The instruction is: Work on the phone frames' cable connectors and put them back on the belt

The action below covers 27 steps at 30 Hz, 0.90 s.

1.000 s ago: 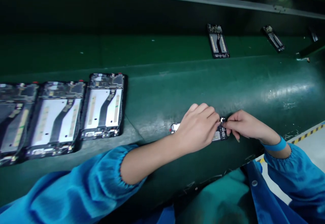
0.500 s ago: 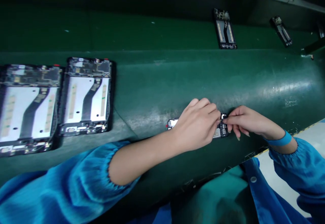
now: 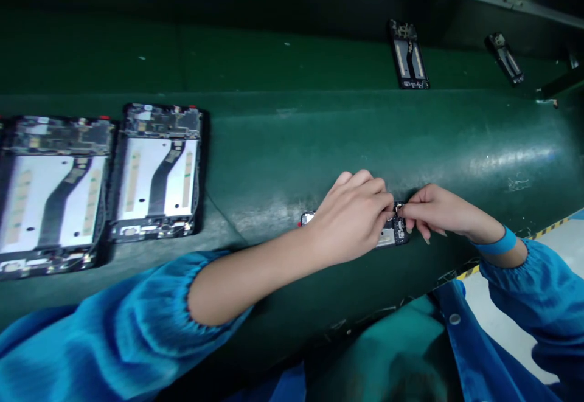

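A phone frame (image 3: 393,234) lies on the green belt (image 3: 292,146) close to my body, mostly hidden under my hands. My left hand (image 3: 353,219) lies over its middle with the fingers curled and the fingertips pinched at its right end. My right hand (image 3: 431,210) comes in from the right and pinches a small part at that same end, touching the left fingertips. What the fingertips hold is too small to name. Both arms wear blue sleeves, and a blue band circles my right wrist.
Two open phone frames (image 3: 157,171) (image 3: 48,192) lie side by side at the left of the belt. Two more frames (image 3: 408,55) (image 3: 504,58) lie at the far edge, top right. A striped floor line (image 3: 547,228) shows at the right.
The row of frames at the left has slid leftward, so one fewer shows. My hands stay pinched on the same frame end, slightly higher in view.
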Each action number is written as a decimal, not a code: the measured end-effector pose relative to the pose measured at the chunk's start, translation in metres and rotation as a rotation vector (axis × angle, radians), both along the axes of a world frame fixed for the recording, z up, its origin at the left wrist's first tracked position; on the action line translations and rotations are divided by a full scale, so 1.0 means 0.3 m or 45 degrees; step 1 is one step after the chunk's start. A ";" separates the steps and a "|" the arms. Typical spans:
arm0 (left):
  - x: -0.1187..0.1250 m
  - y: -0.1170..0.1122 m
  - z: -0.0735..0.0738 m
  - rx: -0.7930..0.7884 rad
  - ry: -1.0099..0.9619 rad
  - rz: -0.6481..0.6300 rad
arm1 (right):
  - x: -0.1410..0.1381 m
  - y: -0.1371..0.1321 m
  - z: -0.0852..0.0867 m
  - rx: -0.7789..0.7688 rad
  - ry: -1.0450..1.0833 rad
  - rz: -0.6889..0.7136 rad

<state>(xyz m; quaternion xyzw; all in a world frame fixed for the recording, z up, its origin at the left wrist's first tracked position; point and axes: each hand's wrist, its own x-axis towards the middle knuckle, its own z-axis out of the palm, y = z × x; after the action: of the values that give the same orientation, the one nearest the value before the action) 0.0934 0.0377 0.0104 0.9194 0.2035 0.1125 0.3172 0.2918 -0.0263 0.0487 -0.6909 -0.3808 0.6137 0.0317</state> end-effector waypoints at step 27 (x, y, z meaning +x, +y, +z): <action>-0.118 -0.047 -0.012 0.540 -0.106 -0.131 | -0.058 -0.215 0.040 1.281 -0.110 0.054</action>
<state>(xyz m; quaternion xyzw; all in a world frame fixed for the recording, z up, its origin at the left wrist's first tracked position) 0.0581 0.0235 0.0068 0.9693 0.1147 0.1742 0.1300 0.2744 -0.0910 0.0606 -0.6070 -0.6442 0.3257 0.3324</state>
